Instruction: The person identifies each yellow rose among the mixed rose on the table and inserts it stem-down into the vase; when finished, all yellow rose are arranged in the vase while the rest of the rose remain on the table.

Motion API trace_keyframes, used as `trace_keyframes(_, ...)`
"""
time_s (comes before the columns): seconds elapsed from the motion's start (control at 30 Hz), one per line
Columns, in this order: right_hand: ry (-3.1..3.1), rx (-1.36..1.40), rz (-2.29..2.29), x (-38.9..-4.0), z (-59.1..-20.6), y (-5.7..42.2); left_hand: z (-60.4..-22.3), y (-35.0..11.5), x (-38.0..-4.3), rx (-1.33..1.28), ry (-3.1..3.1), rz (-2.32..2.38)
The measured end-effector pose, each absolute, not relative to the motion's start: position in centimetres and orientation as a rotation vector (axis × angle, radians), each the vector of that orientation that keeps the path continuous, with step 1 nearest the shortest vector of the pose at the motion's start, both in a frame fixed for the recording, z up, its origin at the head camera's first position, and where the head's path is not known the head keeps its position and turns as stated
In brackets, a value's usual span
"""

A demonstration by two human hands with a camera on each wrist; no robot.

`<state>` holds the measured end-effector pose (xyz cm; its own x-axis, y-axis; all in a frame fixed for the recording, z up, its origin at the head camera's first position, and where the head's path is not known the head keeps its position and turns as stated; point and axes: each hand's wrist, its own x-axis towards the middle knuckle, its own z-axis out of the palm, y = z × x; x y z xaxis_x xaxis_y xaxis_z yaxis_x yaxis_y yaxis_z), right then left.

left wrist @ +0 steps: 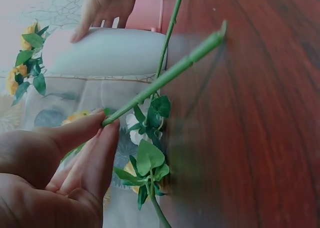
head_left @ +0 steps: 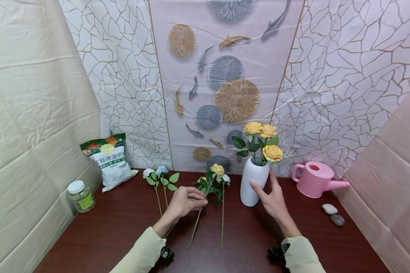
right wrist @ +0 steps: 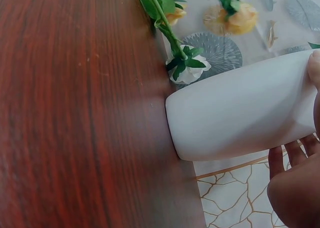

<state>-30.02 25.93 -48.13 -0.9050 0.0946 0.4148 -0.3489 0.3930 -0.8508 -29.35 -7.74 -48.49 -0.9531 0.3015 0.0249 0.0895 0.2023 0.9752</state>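
Between thumb and fingers, my left hand pinches the stem of a yellow rose. This rose is lifted off the table, and its lower end points free in the left wrist view. My right hand grips the side of a white vase, thumb in front and fingers behind. The vase stands upright, its base on the table in the right wrist view. Three yellow roses with green leaves stand in it. Behind the held rose lie a white rose and another yellow rose, partly hidden.
A white flower and a pale blue flower lie left of my left hand. Farther left are a fertilizer bag and a lidded jar. To the right stand a pink watering can and two stones. Patterned cloth hangs behind.
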Motion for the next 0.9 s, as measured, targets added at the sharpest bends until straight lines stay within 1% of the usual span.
trace_keyframes(0.2,-2.249,0.219,1.516,-30.1,-48.2,25.9,-48.3,-7.5,-29.7,0.438,2.282,1.915)
trace_keyframes(0.43,-2.235,0.224,1.478,-29.9,-48.2,25.7,-47.1,-7.0,-29.9,0.478,2.16,2.073)
trace_keyframes(0.63,-2.248,0.212,1.493,-30.0,-48.4,25.8,-45.7,-6.1,-30.2,0.527,2.206,2.142)
trace_keyframes(0.9,-2.246,0.226,1.5,-30.0,-48.2,25.8,-43.0,-4.2,-31.2,0.666,2.088,2.306)
